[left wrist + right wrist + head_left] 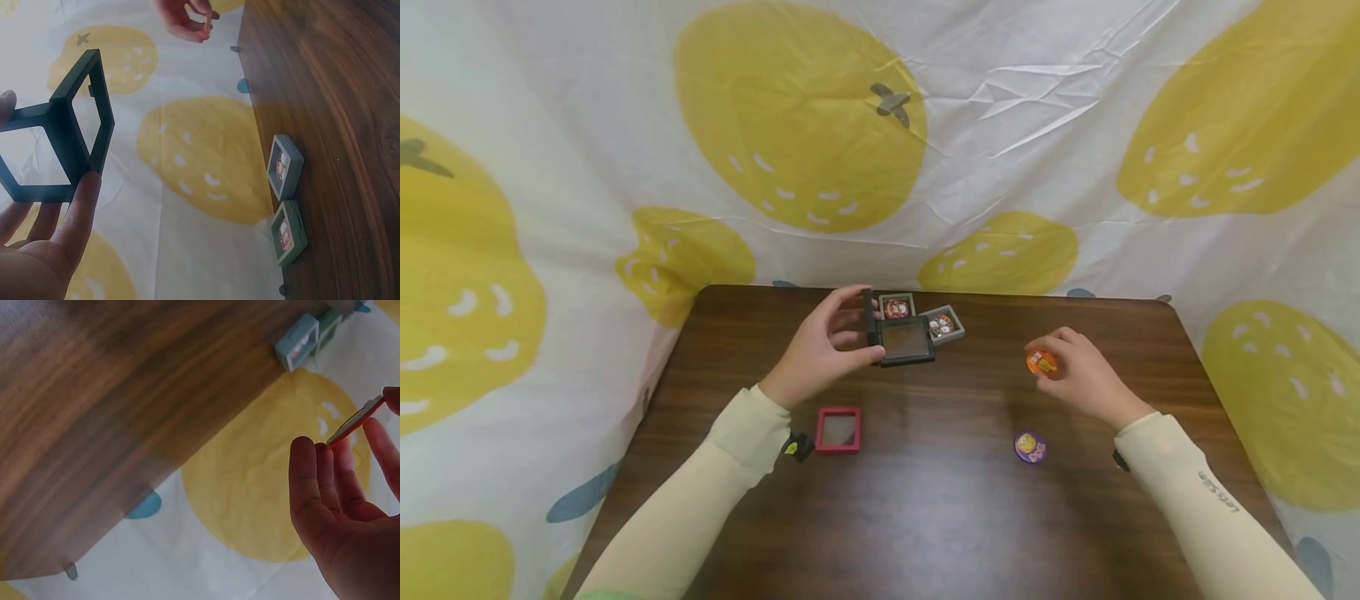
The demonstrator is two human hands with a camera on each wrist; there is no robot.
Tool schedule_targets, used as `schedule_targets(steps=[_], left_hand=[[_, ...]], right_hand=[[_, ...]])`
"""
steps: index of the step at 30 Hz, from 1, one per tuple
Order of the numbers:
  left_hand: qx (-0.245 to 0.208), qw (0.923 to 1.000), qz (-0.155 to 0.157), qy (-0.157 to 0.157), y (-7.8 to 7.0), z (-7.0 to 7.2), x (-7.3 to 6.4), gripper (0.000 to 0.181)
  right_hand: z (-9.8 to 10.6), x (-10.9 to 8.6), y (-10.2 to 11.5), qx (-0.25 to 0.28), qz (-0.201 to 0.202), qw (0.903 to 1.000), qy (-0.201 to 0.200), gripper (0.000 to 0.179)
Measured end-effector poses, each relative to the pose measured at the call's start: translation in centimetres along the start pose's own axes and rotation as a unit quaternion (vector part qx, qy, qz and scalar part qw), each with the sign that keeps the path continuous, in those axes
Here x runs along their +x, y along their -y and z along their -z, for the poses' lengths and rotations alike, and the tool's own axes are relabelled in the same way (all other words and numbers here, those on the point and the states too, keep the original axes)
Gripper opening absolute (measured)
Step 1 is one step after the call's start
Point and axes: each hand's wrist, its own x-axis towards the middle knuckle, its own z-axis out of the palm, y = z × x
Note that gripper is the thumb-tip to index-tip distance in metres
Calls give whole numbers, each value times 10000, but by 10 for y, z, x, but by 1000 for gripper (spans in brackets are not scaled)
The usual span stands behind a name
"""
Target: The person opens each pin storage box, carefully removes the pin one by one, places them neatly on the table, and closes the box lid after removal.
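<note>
My left hand (820, 350) grips a dark hinged display frame (907, 340) with see-through windows, its two halves standing apart like a half-opened book. In the left wrist view, fingers and thumb hold one half of that frame (78, 147) by its edges. To the right, my right hand (1086, 379) pinches a round orange badge (1042, 362) between thumb and fingers, above the table. Seen from the right wrist, the badge (356, 422) is nearly edge-on, with a pale back and a reddish rim.
Two small grey frames (943, 323) with round badges inside lie by the table's back edge, just behind the dark frame. A red square frame (838, 451) lies near my left wrist. A purple badge (1030, 447) lies on the wooden table (940, 517). Lemon-print cloth (805, 117) hangs behind.
</note>
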Motion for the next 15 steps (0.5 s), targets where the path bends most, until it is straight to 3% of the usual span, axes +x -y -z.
schedule_targets(steps=[15], left_hand=[[-82,9999,50,-34,-2,-1,-2,82]], right_hand=[[-21,-11,-11,103,-182,9996,188,42]])
